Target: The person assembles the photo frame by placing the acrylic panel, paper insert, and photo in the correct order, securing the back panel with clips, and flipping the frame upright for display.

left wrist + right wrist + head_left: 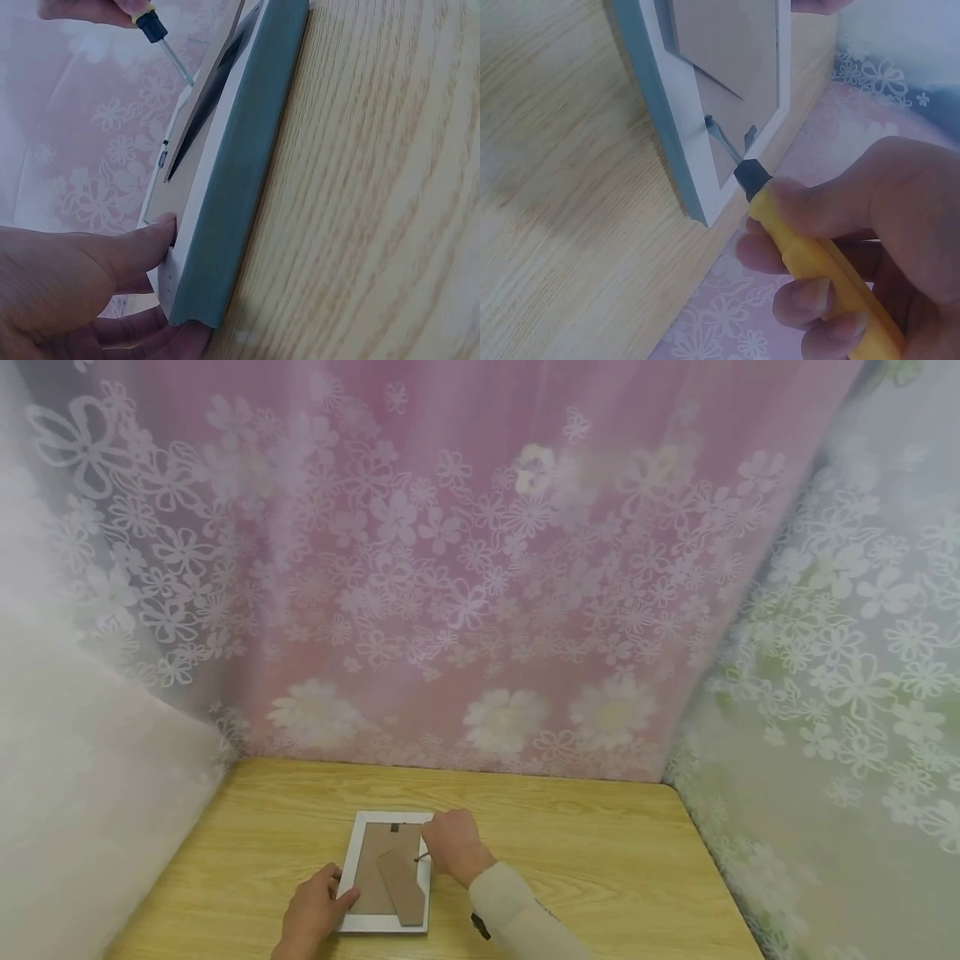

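A picture frame (390, 922) lies face down on the table, its white border around a brown backing board (369, 881) with a fold-out stand (402, 889). My left hand (313, 906) grips the frame's lower left edge, thumb on the back and fingers at the side. In my right hand (453, 843) is a screwdriver (810, 259) with a yellow handle and black collar. Its metal tip meets a small dark tab (709, 120) at the inner edge of the border, as the right wrist view shows. Another dark piece, a hanger (394, 828), sits at the board's top.
The wood-grain table (585, 860) extends on both sides of the frame. A pink flowered curtain (465, 610) hangs along its back edge. White cloth (97, 760) stands at the left, and a pale flowered curtain (847, 735) at the right.
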Available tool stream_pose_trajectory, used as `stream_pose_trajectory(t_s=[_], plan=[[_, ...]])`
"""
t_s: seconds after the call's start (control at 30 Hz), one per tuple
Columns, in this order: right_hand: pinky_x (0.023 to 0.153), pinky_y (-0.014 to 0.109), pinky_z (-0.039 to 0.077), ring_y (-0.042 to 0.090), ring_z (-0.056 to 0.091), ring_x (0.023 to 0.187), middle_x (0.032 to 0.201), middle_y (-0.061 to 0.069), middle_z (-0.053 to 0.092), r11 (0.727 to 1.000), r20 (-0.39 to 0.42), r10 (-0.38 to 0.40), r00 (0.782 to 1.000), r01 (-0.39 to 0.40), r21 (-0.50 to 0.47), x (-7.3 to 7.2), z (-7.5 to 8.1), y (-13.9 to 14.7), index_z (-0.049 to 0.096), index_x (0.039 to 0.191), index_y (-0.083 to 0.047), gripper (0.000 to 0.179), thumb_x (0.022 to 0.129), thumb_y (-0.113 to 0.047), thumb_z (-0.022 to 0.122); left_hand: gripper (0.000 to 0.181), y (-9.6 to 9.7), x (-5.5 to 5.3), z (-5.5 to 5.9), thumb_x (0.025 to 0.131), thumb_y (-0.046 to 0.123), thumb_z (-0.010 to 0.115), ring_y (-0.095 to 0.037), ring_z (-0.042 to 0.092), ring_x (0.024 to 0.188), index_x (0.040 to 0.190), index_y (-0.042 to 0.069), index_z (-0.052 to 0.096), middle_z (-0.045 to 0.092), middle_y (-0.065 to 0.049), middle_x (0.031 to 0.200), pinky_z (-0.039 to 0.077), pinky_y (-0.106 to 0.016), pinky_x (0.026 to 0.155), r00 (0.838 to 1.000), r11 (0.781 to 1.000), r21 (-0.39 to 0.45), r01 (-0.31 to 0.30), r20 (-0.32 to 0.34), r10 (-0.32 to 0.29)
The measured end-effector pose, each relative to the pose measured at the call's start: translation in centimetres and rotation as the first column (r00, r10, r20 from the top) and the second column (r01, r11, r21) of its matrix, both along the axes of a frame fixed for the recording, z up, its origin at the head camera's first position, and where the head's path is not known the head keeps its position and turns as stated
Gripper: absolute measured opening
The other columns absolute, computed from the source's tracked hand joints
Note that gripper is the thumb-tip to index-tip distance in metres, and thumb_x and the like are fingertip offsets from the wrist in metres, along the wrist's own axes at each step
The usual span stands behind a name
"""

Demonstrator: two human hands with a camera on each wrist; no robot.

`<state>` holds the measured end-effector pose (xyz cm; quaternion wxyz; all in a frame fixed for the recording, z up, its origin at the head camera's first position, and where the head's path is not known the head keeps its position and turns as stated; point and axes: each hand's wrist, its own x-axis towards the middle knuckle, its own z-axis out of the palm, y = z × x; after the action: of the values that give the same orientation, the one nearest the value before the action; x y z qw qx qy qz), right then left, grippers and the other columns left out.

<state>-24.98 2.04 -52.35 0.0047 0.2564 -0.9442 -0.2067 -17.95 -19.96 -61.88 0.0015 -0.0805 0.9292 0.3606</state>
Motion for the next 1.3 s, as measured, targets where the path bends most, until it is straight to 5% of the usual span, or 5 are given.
stream_pose_trajectory(t_s=[0.37, 0.9, 1.3], plan=[[0.054, 0.026, 0.051, 0.006, 0.054, 0.055, 0.066, -0.007, 0.064, 1.000, -0.009, 0.012, 1.000, -0.013, -0.007, -0.03, 0.04, 0.26, 0.069, 0.074, -0.022, 0.022, 0.087, -0.035, 0.081, 0.032, -0.05, -0.09, -0.07, 0.085, 0.024, 0.083, -0.017, 0.050, 0.064, 0.104, 0.006, 0.064, 0.059, -0.001, 0.072, 0.037, -0.031, 0.056, 1.000, 1.000, 0.005, -0.004, 0.005, 0.004], [0.054, 0.026, 0.052, 0.005, 0.055, 0.056, 0.067, -0.007, 0.065, 0.999, -0.014, 0.024, 1.000, -0.024, -0.046, 0.01, 0.27, 0.62, 0.070, 0.073, -0.022, 0.022, 0.085, -0.034, 0.083, 0.032, 0.05, 0.01, 0.11, 0.086, 0.023, 0.082, -0.016, 0.048, 0.064, 0.105, 0.004, 0.064, 0.057, -0.001, 0.072, 0.035, -0.031, 0.056, 1.000, 1.000, 0.000, 0.005, 0.001, -0.005], [0.049, 0.027, 0.045, 0.007, 0.036, 0.053, 0.062, -0.008, 0.055, 0.999, -0.005, 0.033, 0.999, -0.033, -0.029, -0.07, 0.23, 0.13, 0.066, 0.067, -0.021, 0.025, 0.091, -0.023, 0.075, 0.031, 0.06, 0.12, 0.25, 0.086, 0.022, 0.082, -0.016, 0.048, 0.063, 0.104, 0.005, 0.063, 0.056, -0.001, 0.070, 0.035, -0.030, 0.056, 1.000, 1.000, 0.009, 0.010, -0.010, -0.010]])
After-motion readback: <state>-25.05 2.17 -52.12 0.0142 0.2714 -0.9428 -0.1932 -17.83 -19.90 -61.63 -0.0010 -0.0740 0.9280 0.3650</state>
